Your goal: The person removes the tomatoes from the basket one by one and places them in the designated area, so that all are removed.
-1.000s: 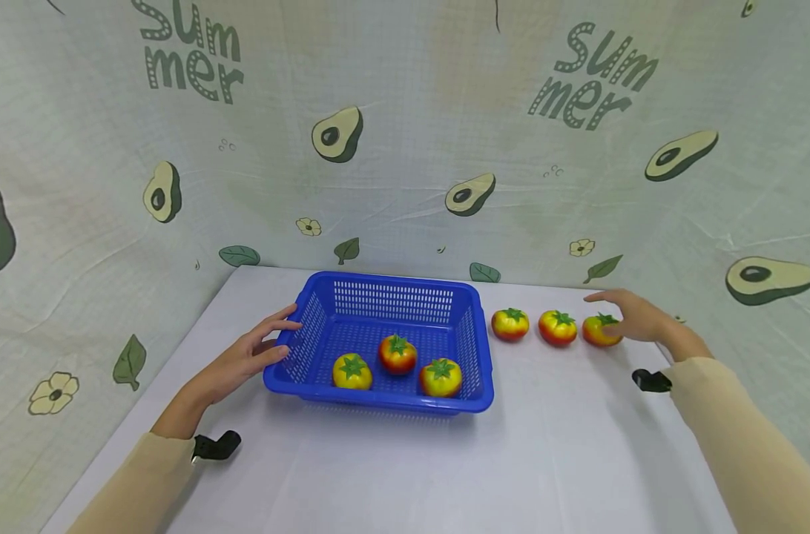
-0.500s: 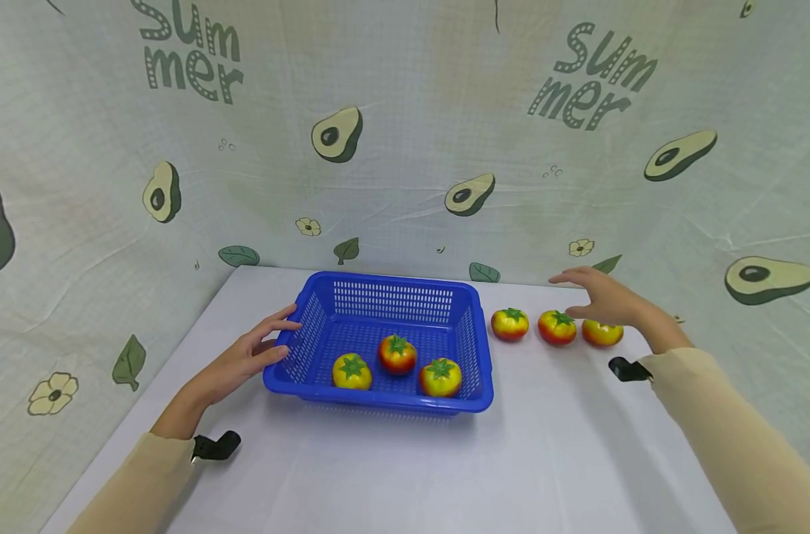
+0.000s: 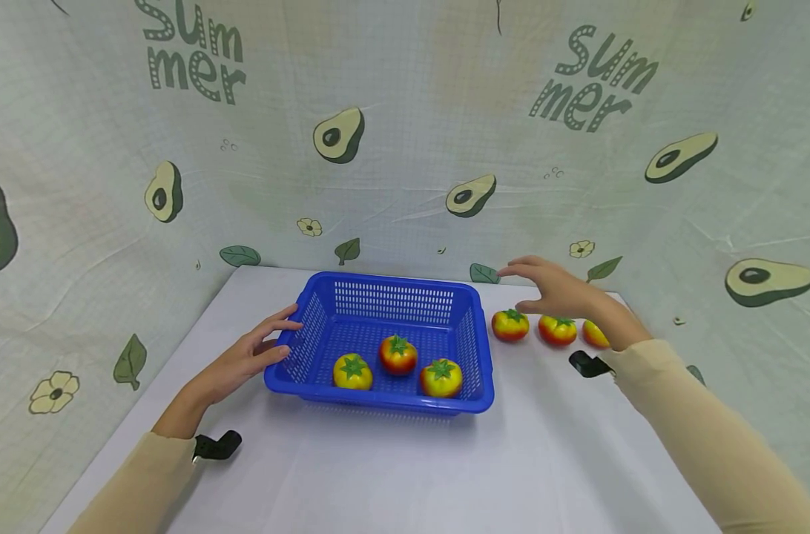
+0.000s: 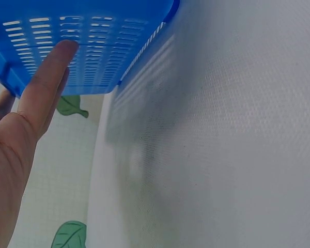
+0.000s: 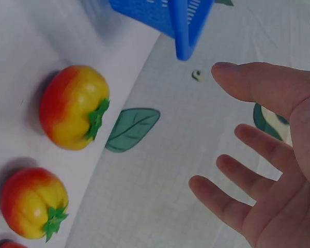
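A blue perforated plastic basket [image 3: 378, 404] rests on the white table, holding three red-and-yellow tomatoes with green leafy tops, one of them near the centre [image 3: 397, 354]. At its left side is my left hand [image 3: 245, 354], fingers extended at the rim; the left wrist view has a finger [image 4: 49, 77] over the slotted wall [image 4: 88, 49]. My right hand [image 3: 558, 291] hovers with spread fingers and nothing held, its thumb close over the nearest of three more tomatoes [image 3: 509, 326]. In the right wrist view that tomato [image 5: 75, 107] lies apart from the palm [image 5: 294, 206].
Right of the basket, a second tomato [image 3: 557, 331] and a third [image 3: 595, 335], partly covered by my right forearm, continue the row along the back of the table. Behind the table hangs a pale cloth [image 3: 405, 148] printed with avocados and leaves.
My right hand has moved left along the row, from the farthest right tomato to over the one nearest the basket. The left hand, the basket and the tomatoes have stayed put.
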`<state>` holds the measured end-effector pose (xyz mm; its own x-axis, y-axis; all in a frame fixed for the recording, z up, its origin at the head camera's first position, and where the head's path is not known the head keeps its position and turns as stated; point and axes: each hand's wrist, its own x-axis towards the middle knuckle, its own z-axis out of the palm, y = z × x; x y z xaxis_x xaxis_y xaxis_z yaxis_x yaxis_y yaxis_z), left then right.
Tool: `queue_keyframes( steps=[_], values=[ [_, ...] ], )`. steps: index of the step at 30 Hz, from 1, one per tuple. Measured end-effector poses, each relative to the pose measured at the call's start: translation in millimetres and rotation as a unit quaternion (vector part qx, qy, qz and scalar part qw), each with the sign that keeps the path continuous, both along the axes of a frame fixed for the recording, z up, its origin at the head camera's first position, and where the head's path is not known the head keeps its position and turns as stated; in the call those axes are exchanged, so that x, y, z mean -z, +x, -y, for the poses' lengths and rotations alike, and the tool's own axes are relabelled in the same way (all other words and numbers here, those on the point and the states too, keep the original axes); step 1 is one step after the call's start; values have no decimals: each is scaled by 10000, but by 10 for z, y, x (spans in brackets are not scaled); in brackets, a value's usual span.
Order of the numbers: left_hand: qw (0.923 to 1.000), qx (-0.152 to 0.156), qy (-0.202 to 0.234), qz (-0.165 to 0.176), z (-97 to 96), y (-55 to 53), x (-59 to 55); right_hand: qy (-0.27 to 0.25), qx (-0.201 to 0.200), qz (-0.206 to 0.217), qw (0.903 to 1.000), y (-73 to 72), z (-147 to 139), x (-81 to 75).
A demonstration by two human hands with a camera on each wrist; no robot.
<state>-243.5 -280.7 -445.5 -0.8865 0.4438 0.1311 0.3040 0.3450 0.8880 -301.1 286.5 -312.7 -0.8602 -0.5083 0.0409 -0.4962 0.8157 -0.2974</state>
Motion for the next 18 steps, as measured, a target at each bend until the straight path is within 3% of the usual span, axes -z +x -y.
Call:
queue_keyframes(
  steps=[18],
  values=[
    [10000, -77, -15, 5, -9, 3, 18, -49, -1140, 280, 9931, 60, 943, -111]
  ],
)
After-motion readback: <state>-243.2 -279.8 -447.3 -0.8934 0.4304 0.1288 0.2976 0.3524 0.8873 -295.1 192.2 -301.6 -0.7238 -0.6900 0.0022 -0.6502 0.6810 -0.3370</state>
